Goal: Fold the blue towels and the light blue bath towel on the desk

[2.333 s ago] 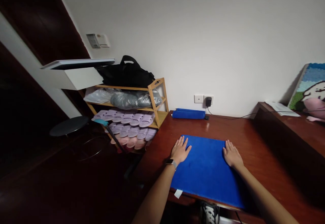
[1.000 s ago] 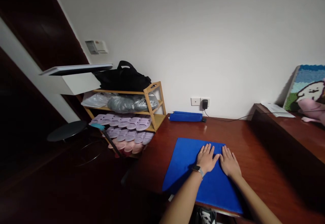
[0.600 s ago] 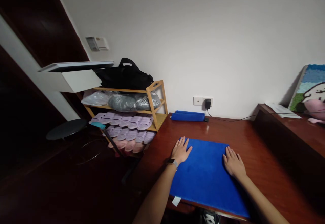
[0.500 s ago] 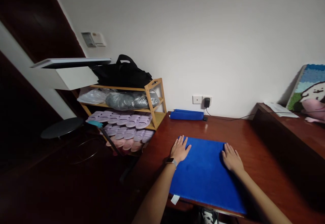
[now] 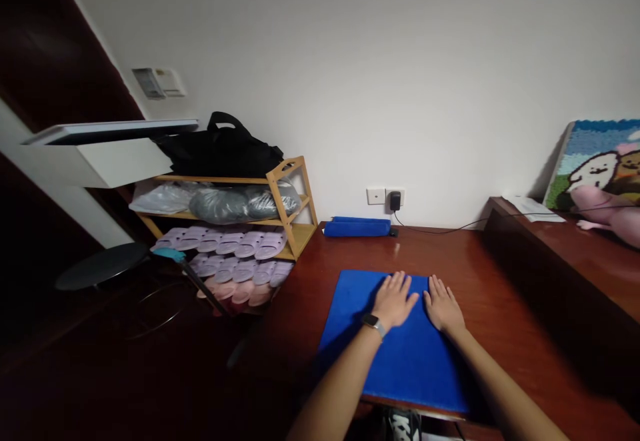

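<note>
A blue cloth (image 5: 350, 314) lies spread flat on the reddish-brown wooden desk (image 5: 450, 254), reaching its front edge. Fingers outstretched, my left hand (image 5: 394, 300) rests palm down on the upper middle of the cloth; a watch is on that wrist. My right hand (image 5: 444, 304) lies flat over the cloth's upper right edge, its fingers also straight. A small gap of cloth shows between the two hands. Neither hand holds anything. My forearms cover parts of the cloth's lower half. At the desk's back, a folded blue cloth (image 5: 357, 227) sits against the wall.
A black plug (image 5: 395, 201) is in the wall socket, its cord running right to a raised ledge (image 5: 550, 241) with papers, a pink plush toy (image 5: 613, 211) and a fluffy picture (image 5: 595, 154). Left stands a wooden rack (image 5: 295, 211) with slippers, near a round stool (image 5: 103, 264).
My left hand has slid right from the cloth's left edge to its middle, closer to my right hand. My right hand stays near the right edge. The view has turned slightly right.
</note>
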`<action>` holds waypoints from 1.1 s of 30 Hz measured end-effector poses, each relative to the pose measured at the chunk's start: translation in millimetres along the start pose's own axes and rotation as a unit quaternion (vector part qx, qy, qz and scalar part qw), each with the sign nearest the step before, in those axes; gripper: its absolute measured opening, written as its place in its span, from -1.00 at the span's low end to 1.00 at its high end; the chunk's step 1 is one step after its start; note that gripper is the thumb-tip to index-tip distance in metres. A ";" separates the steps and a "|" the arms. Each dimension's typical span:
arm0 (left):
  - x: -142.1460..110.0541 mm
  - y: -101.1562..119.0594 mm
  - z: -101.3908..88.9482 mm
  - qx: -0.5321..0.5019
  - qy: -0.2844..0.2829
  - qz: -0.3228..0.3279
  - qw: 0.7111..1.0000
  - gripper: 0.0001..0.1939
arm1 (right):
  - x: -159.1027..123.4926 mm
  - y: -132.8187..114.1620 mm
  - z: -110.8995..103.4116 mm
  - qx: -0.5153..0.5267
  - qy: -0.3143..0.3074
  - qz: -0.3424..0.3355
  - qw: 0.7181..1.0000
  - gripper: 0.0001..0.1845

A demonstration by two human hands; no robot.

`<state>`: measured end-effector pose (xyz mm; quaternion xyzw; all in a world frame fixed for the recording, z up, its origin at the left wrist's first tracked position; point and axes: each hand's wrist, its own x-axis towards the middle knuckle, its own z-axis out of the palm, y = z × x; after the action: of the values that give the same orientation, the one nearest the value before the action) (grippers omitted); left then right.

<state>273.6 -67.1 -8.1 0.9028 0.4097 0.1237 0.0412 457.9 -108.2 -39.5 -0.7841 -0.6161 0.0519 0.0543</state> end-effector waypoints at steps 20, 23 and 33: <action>-68.4 -124.6 -25.5 0.032 -0.029 -0.170 0.984 -0.21 | 1.1 -1.1 -6.6 -0.002 -0.040 0.017 0.999 -0.25; -66.8 -121.1 -21.9 0.032 -0.017 -0.166 0.985 -0.23 | -9.4 -0.2 -6.4 0.010 -0.025 0.013 1.000 -0.24; -60.0 -92.4 -38.1 0.058 0.000 -0.136 0.989 -0.33 | -36.6 -4.2 6.3 0.001 -0.015 0.015 1.000 -0.23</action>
<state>158.4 -52.1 1.1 0.8397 0.5351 0.0928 0.0048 444.3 -142.6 -44.6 -0.7921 -0.6052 0.0654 0.0448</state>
